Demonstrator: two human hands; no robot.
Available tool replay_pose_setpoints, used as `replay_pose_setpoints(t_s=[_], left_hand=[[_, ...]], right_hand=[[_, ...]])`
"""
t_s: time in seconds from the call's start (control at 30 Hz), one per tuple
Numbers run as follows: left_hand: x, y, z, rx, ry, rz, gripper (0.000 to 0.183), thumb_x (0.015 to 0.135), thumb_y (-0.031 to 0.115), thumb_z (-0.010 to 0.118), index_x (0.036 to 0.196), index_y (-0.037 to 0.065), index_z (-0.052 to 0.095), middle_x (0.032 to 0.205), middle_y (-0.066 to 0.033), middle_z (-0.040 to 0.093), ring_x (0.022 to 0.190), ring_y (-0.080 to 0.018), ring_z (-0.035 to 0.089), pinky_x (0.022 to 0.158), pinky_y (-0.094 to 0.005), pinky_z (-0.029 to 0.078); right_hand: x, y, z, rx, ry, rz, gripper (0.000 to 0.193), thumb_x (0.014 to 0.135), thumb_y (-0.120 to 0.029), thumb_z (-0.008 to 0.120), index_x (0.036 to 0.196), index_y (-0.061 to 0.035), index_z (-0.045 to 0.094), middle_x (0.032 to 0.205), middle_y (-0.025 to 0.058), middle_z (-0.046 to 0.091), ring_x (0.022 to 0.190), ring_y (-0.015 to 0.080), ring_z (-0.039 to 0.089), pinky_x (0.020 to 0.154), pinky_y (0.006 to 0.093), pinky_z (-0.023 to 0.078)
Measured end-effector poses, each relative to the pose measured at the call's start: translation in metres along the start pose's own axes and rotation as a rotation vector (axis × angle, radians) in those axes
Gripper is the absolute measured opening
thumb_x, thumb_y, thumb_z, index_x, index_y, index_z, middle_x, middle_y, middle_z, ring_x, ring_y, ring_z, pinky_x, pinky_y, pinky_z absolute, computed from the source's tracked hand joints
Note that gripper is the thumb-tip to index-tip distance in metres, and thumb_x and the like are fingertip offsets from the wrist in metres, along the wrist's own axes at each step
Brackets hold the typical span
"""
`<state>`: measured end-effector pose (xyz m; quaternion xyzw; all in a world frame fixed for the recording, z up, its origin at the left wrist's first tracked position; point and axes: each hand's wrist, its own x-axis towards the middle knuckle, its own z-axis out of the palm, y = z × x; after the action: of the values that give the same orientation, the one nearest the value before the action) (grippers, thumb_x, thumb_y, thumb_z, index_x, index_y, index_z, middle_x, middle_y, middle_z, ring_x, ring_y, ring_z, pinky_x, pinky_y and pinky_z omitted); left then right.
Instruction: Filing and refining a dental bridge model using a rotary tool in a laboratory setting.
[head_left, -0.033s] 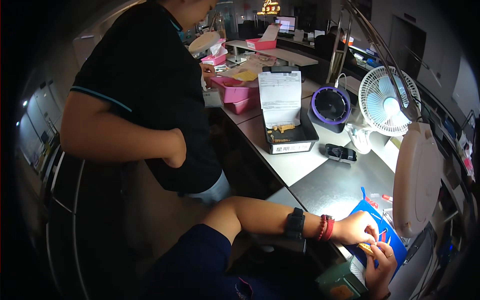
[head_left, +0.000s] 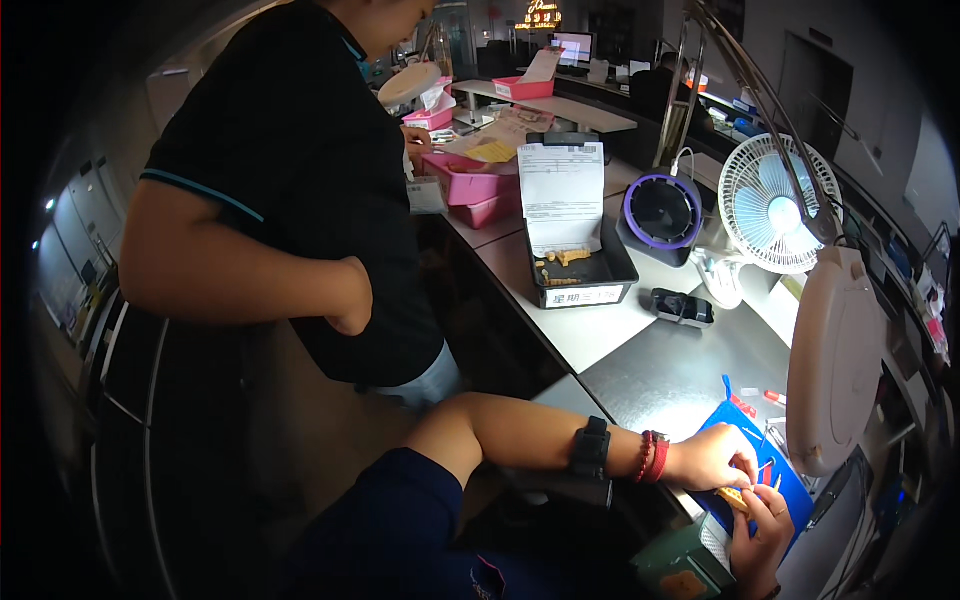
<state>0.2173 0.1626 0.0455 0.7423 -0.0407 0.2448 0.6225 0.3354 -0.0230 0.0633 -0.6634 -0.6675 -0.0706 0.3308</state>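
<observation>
Under the lamp at the lower right, my two hands meet over a blue cloth mat (head_left: 798,508). My right hand (head_left: 762,540) grips a small yellow dental model (head_left: 735,499), its fingers and thumb closed round it. My left hand (head_left: 712,458), reaching across from the left, is closed in a pinch just above the model. Whatever its fingertips hold is too small to make out. Thin tools and a red strip lie on the mat beside the fingers. A dark green box (head_left: 683,560) stands close to my right wrist.
The white lamp head (head_left: 838,360) hangs beside my hands. Farther back are a black tray (head_left: 585,295) with tan model pieces and a paper, a purple-rimmed round device (head_left: 662,211), and a white fan (head_left: 780,205). A co-worker (head_left: 300,190) stands at the left near pink bins (head_left: 470,188).
</observation>
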Motion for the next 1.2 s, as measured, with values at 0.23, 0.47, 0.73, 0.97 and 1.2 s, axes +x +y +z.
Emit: replay_pose_setpoints(t_s=[0.23, 0.47, 0.73, 0.97, 1.2], left_hand=[[-0.003, -0.002, -0.001, 0.218, 0.065, 0.138, 0.015, 0.082, 0.012, 0.068, 0.09, 0.001, 0.074, 0.084, -0.0145, 0.072, 0.071, -0.0235, 0.067, 0.065, -0.0326, 0.051], [0.008, 0.001, 0.008, 0.185, -0.059, 0.153, 0.02, 0.083, 0.016, 0.069, 0.098, 0.004, 0.074, 0.085, -0.0135, 0.071, 0.071, -0.0228, 0.064, 0.066, -0.0335, 0.05], [-0.001, 0.001, -0.025, 0.419, -0.018, 0.0, 0.025, 0.092, 0.019, 0.067, 0.107, -0.001, 0.07, 0.089, -0.0106, 0.071, 0.075, -0.0169, 0.065, 0.068, -0.03, 0.053], [0.004, 0.0, -0.026, 0.094, 0.175, -0.165, 0.006, 0.093, 0.004, 0.066, 0.089, 0.002, 0.062, 0.075, 0.0039, 0.056, 0.064, -0.0021, 0.05, 0.056, -0.0187, 0.04], [0.01, 0.03, -0.01, 0.573, 0.128, 0.12, 0.012, 0.084, 0.005, 0.069, 0.092, -0.003, 0.07, 0.073, -0.0087, 0.063, 0.058, -0.0146, 0.056, 0.052, -0.0272, 0.046]], right_hand=[[0.004, 0.001, 0.005, 0.031, 0.018, 0.016, 0.031, 0.07, 0.01, 0.073, 0.1, 0.0023, 0.069, 0.1, 0.0184, 0.065, 0.09, 0.0336, 0.066, 0.077, 0.0367, 0.053], [-0.006, -0.001, -0.01, -0.051, 0.06, 0.027, 0.03, 0.072, 0.006, 0.074, 0.1, -0.0011, 0.069, 0.098, 0.0164, 0.065, 0.09, 0.0339, 0.065, 0.078, 0.0393, 0.052], [0.017, 0.018, -0.007, -0.022, 0.064, 0.03, 0.022, 0.082, -0.004, 0.073, 0.104, -0.005, 0.071, 0.103, 0.0122, 0.067, 0.094, 0.0316, 0.066, 0.083, 0.0385, 0.054], [-0.017, 0.051, -0.109, -0.105, 0.35, 0.258, 0.021, 0.084, -0.001, 0.071, 0.102, -0.0097, 0.076, 0.096, 0.0083, 0.071, 0.084, 0.0222, 0.066, 0.07, 0.03, 0.055], [-0.144, 0.166, -0.248, -0.657, 0.751, 0.841, 0.028, 0.079, -0.017, 0.071, 0.104, -0.0043, 0.076, 0.086, 0.0146, 0.072, 0.074, 0.0241, 0.07, 0.069, 0.0342, 0.055]])
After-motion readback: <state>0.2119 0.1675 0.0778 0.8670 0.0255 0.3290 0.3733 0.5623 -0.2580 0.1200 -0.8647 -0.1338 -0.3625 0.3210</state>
